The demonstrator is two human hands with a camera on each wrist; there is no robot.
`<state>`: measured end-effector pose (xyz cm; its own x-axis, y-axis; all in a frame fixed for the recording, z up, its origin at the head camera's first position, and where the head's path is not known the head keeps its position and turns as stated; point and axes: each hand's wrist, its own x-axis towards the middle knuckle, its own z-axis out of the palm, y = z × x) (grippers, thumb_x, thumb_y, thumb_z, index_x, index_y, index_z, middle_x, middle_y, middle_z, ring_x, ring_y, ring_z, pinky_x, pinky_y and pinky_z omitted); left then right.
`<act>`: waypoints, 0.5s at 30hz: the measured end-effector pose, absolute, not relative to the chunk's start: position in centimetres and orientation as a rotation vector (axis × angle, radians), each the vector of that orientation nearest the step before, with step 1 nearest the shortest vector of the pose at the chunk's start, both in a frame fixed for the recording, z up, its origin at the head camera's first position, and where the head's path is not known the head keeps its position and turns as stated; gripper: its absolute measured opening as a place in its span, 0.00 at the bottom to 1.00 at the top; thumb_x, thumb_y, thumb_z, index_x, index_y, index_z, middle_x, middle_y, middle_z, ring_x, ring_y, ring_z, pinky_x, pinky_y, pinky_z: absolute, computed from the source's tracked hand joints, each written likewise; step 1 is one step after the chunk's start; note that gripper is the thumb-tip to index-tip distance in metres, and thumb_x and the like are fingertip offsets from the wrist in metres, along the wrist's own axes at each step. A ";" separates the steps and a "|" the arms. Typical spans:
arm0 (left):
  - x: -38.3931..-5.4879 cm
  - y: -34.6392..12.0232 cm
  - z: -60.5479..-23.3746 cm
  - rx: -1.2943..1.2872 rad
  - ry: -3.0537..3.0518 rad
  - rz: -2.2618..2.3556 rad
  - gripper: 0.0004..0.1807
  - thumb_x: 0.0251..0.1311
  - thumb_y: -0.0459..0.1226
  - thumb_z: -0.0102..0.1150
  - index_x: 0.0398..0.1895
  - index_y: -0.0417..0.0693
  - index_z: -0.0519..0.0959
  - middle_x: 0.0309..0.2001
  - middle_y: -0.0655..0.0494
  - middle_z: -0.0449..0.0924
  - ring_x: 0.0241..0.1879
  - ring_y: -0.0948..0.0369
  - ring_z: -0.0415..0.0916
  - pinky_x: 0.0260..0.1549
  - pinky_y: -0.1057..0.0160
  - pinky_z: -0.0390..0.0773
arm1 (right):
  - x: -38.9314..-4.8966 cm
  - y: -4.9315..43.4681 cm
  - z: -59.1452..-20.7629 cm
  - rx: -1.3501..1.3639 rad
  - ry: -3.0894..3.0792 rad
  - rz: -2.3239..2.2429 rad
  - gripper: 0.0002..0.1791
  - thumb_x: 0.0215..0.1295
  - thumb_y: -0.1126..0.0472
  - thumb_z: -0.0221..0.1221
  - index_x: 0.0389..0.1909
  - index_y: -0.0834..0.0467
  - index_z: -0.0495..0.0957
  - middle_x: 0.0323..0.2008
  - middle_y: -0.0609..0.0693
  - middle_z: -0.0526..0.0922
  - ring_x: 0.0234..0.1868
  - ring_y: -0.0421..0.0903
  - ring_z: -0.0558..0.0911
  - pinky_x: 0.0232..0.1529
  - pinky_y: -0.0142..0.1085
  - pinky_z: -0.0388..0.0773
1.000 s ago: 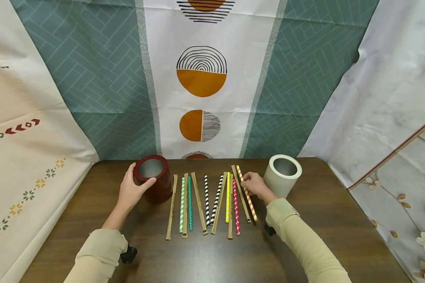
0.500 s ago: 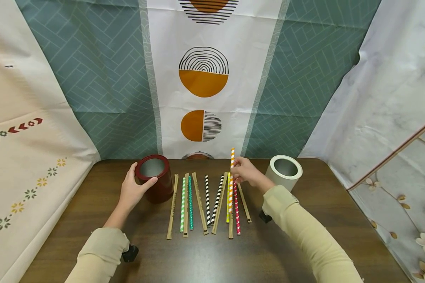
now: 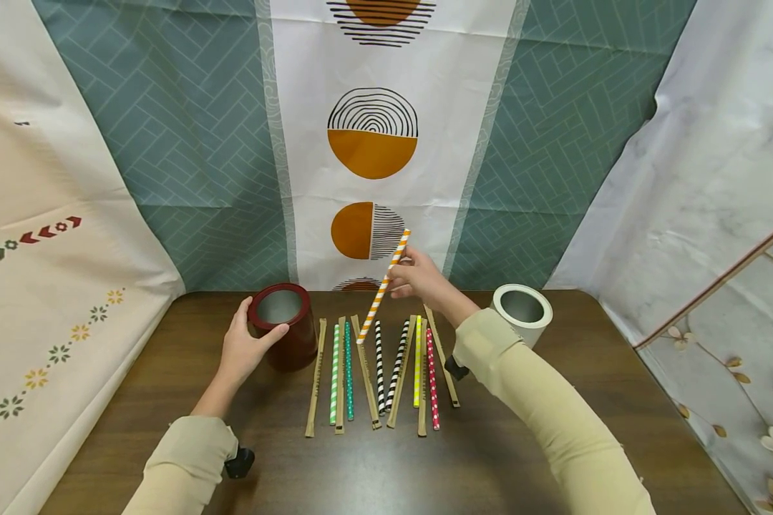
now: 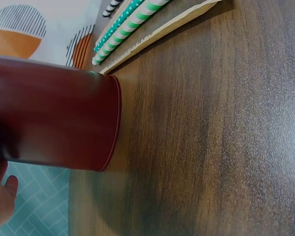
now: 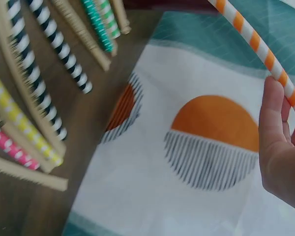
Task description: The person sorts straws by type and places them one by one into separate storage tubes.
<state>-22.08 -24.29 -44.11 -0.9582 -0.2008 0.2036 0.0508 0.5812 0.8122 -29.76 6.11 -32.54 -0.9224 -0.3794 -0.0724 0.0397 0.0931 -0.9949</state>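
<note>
In the head view my right hand (image 3: 419,279) pinches an orange-and-white striped paper straw (image 3: 383,286), raised above the table and slanting down to the left. The right wrist view shows the same straw (image 5: 255,42) between thumb and fingers. My left hand (image 3: 241,347) holds a dark red cylindrical canister (image 3: 299,343) by its side, thumb near the rim; it stands upright at the table's left. Below the raised straw lie several paper straws, among them a yellow one (image 3: 418,372), a pink dotted one (image 3: 432,379) and a green-striped one (image 3: 334,379).
A white canister (image 3: 522,315) stands upright at the right, partly behind the right forearm. Several paper-wrapped straws (image 3: 316,379) lie among the bare ones on the brown table (image 3: 361,472). A patterned cloth (image 3: 232,143) hangs along the table's back edge.
My right hand has lifted the orange-and-white straw off the table at the right of the row and carried it up and left. The left hand stays at the dark red canister.
</note>
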 end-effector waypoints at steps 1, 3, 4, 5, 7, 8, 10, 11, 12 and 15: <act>-22.1 -24.3 -44.1 0.125 -2.540 -1.319 0.50 0.46 0.53 0.61 0.67 0.45 0.46 0.65 0.42 0.53 0.63 0.45 0.53 0.54 0.37 0.58 | -29.8 5.7 -32.3 -0.337 2.061 -1.925 0.08 0.57 0.69 0.49 0.38 0.60 0.64 0.33 0.58 0.74 0.27 0.45 0.79 0.27 0.35 0.79; -22.0 -24.3 -44.1 0.127 -2.541 -1.323 0.51 0.46 0.53 0.61 0.68 0.46 0.45 0.65 0.42 0.52 0.63 0.45 0.53 0.54 0.37 0.59 | -29.8 4.9 -31.8 -0.335 2.060 -1.979 0.08 0.58 0.68 0.49 0.38 0.59 0.64 0.33 0.58 0.75 0.29 0.47 0.80 0.31 0.39 0.79; -22.1 -24.3 -44.2 0.127 -2.542 -1.322 0.51 0.46 0.53 0.61 0.68 0.46 0.45 0.65 0.42 0.52 0.63 0.45 0.53 0.54 0.37 0.59 | -29.7 4.5 -31.5 -0.334 2.064 -2.003 0.08 0.58 0.68 0.50 0.39 0.59 0.65 0.33 0.56 0.75 0.30 0.48 0.80 0.33 0.41 0.79; -22.1 -24.3 -44.2 0.128 -2.542 -1.323 0.51 0.46 0.54 0.61 0.68 0.46 0.45 0.65 0.42 0.52 0.63 0.45 0.53 0.54 0.37 0.59 | -29.7 4.1 -31.4 -0.336 2.065 -2.029 0.08 0.58 0.68 0.50 0.39 0.60 0.65 0.33 0.55 0.75 0.31 0.49 0.80 0.34 0.42 0.79; -22.1 -24.4 -44.2 0.127 -2.539 -1.323 0.50 0.46 0.53 0.61 0.68 0.46 0.45 0.65 0.42 0.52 0.63 0.45 0.54 0.54 0.38 0.59 | -29.7 3.4 -31.1 -0.337 2.054 -2.084 0.10 0.58 0.68 0.51 0.41 0.61 0.65 0.32 0.53 0.75 0.32 0.48 0.80 0.35 0.41 0.79; -22.1 -24.4 -44.3 0.127 -2.538 -1.322 0.50 0.46 0.53 0.61 0.68 0.46 0.45 0.65 0.42 0.52 0.63 0.45 0.54 0.54 0.38 0.59 | -29.7 3.0 -31.1 -0.335 2.044 -2.115 0.10 0.58 0.68 0.51 0.41 0.62 0.65 0.31 0.51 0.75 0.31 0.47 0.81 0.33 0.39 0.79; -22.2 -24.4 -44.3 0.129 -2.534 -1.318 0.50 0.46 0.53 0.61 0.68 0.46 0.45 0.65 0.42 0.53 0.62 0.45 0.54 0.54 0.38 0.59 | -29.7 2.3 -31.0 -0.329 2.012 -2.178 0.11 0.58 0.69 0.52 0.41 0.62 0.66 0.30 0.49 0.75 0.30 0.45 0.81 0.30 0.36 0.78; -22.2 -24.3 -44.3 0.129 -2.532 -1.318 0.50 0.45 0.53 0.61 0.67 0.46 0.46 0.65 0.42 0.53 0.62 0.45 0.54 0.54 0.38 0.59 | -29.7 1.9 -31.1 -0.329 1.990 -2.211 0.10 0.58 0.70 0.53 0.41 0.62 0.66 0.30 0.49 0.75 0.28 0.43 0.81 0.28 0.34 0.78; -22.2 -24.3 -44.3 0.130 -2.530 -1.315 0.50 0.45 0.53 0.61 0.67 0.46 0.46 0.65 0.42 0.53 0.62 0.45 0.54 0.54 0.38 0.59 | -29.7 1.6 -31.2 -0.325 1.969 -2.241 0.10 0.57 0.70 0.53 0.40 0.62 0.66 0.30 0.49 0.75 0.27 0.42 0.80 0.28 0.34 0.77; -22.2 -24.3 -44.3 0.130 -2.527 -1.307 0.50 0.45 0.54 0.62 0.67 0.45 0.47 0.65 0.42 0.54 0.62 0.45 0.54 0.54 0.38 0.59 | -29.7 0.6 -31.9 -0.320 1.927 -2.307 0.09 0.57 0.71 0.53 0.39 0.62 0.67 0.29 0.49 0.76 0.26 0.42 0.80 0.27 0.34 0.77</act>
